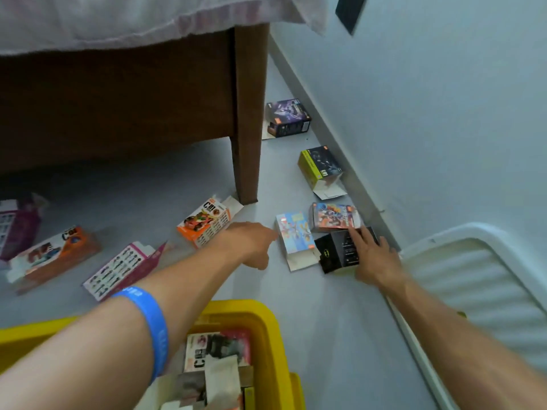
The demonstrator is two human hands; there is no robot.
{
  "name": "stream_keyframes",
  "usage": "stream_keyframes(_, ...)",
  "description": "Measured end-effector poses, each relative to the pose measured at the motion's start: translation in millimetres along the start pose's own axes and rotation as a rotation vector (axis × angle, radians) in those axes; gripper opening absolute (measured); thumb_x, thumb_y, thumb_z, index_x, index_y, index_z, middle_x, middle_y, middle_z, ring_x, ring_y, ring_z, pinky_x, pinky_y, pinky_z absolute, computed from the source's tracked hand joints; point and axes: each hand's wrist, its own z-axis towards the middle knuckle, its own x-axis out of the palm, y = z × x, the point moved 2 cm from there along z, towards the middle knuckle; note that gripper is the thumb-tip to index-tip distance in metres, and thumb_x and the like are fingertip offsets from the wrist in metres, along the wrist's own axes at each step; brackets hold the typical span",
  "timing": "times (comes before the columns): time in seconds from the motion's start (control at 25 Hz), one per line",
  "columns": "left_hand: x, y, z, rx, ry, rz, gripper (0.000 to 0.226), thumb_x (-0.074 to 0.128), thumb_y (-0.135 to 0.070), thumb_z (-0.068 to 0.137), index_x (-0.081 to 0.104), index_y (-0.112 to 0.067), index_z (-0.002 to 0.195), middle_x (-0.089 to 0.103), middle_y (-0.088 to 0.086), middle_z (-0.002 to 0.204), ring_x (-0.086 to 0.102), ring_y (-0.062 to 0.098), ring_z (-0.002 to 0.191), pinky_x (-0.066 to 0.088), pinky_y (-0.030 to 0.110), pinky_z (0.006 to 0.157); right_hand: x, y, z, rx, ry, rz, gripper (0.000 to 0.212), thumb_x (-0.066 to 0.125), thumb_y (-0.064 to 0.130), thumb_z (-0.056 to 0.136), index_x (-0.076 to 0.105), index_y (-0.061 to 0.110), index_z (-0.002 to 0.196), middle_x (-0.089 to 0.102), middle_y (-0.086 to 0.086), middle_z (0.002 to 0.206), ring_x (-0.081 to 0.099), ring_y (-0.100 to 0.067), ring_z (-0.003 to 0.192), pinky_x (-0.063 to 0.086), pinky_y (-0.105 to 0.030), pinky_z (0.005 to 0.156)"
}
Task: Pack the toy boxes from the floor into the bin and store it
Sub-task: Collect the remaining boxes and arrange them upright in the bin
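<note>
A yellow bin [268, 329] sits at the bottom centre with several toy boxes inside. My right hand [374, 257] lies on a black box [334, 251] near the wall, its fingers spread over the top. My left hand [251, 242] hovers just left of a light blue box [294, 233], fingers loosely curled and holding nothing. A red and blue box [336, 216] lies behind the black one. Further along the wall are a green box [318, 165] and a purple box [287, 116]. On the floor to the left lie two orange boxes [207, 221] [59, 254] and a pink box [124, 269].
A dark wooden bed leg [247, 128] stands on the floor beside the boxes, with bedding hanging above. A white ribbed lid [473, 279] leans at the right by the wall. Another purple box [17, 224] lies at the far left edge.
</note>
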Motion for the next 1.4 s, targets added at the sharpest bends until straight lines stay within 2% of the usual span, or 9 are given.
stream_keyframes(0.16,2,-34,38,0.037,-0.132,0.159,0.069,0.059,-0.015,0.088,0.03,-0.027,0.15,0.032,0.008,0.154,0.044,0.032,0.129,0.045,0.038,0.086,3,15,13,-0.128,0.011,0.176,0.094,0.066,0.018,0.08,0.01,0.028,0.155,0.014,0.001,0.162,0.051,-0.044,0.119,0.049,-0.048,0.094)
stream_keyframes(0.32,15,-47,66,0.139,0.087,0.2,0.091,0.06,-0.005,0.089,0.008,-0.036,0.157,-0.003,0.0,0.167,0.048,0.034,0.127,0.045,0.038,0.086,42,46,-19,-0.18,-0.027,0.154,0.09,0.07,0.037,0.071,0.02,0.024,0.146,0.04,-0.006,0.132,0.052,-0.034,0.108,0.045,-0.043,0.083)
stream_keyframes(0.44,28,-33,69,0.095,0.073,0.131,0.089,0.059,-0.003,0.087,0.012,-0.034,0.156,0.029,0.005,0.156,0.055,0.035,0.118,0.046,0.039,0.081,58,48,-30,-0.163,-0.116,0.138,0.086,0.067,0.049,0.069,0.025,0.022,0.14,0.044,-0.005,0.125,0.045,-0.029,0.113,0.04,-0.043,0.089)
stream_keyframes(0.52,24,-16,64,0.049,-0.131,0.058,0.079,0.061,-0.006,0.084,0.028,-0.03,0.151,0.045,0.006,0.139,0.054,0.035,0.116,0.048,0.043,0.083,56,48,-29,-0.183,-0.135,0.117,0.088,0.067,0.055,0.069,0.026,0.02,0.139,0.045,-0.006,0.126,0.042,-0.028,0.117,0.039,-0.042,0.092)
stream_keyframes(0.6,18,9,62,-0.097,-0.289,0.025,0.08,0.068,-0.011,0.08,0.03,-0.026,0.148,0.043,0.008,0.141,0.046,0.034,0.124,0.045,0.048,0.093,56,53,-27,-0.172,-0.142,0.083,0.092,0.065,0.064,0.068,0.027,0.018,0.138,0.044,-0.005,0.128,0.04,-0.028,0.121,0.037,-0.044,0.095)
stream_keyframes(0.92,37,44,49,-0.353,-0.176,-0.115,0.095,0.077,-0.044,0.072,0.022,-0.021,0.146,0.039,0.014,0.137,0.045,0.035,0.122,0.042,0.045,0.097,52,70,-32,-0.14,-0.196,0.103,0.074,0.06,0.065,0.07,0.042,0.015,0.121,0.05,-0.005,0.115,0.05,-0.026,0.104,0.041,-0.037,0.083)
stream_keyframes(1.0,21,42,34,-0.279,-0.306,-0.178,0.085,0.076,-0.049,0.068,0.033,-0.025,0.138,0.041,0.011,0.132,0.047,0.034,0.118,0.045,0.043,0.092,44,68,-31,-0.121,-0.157,0.35,0.072,0.063,0.07,0.066,0.049,0.019,0.115,0.055,-0.003,0.109,0.056,-0.024,0.098,0.046,-0.038,0.082)
stream_keyframes(1.16,-40,60,-38,-0.146,-0.501,-0.274,0.063,0.072,-0.052,0.068,0.051,-0.032,0.124,0.043,0.004,0.113,0.043,0.028,0.111,0.04,0.035,0.081,5,80,-54,-0.205,0.119,1.475,0.063,0.079,0.055,0.069,0.063,0.025,0.122,0.075,-0.001,0.103,0.072,-0.013,0.088,0.056,-0.024,0.071)
stream_keyframes(1.4,-88,122,-220,0.167,-0.476,-0.518,0.044,0.077,-0.051,0.072,0.063,-0.04,0.112,0.056,-0.01,0.116,0.059,0.008,0.104,0.051,0.025,0.082,-79,121,-96,-0.536,0.404,1.874,0.059,0.068,0.051,0.077,0.065,0.024,0.129,0.067,-0.012,0.128,0.066,-0.033,0.109,0.058,-0.051,0.08)
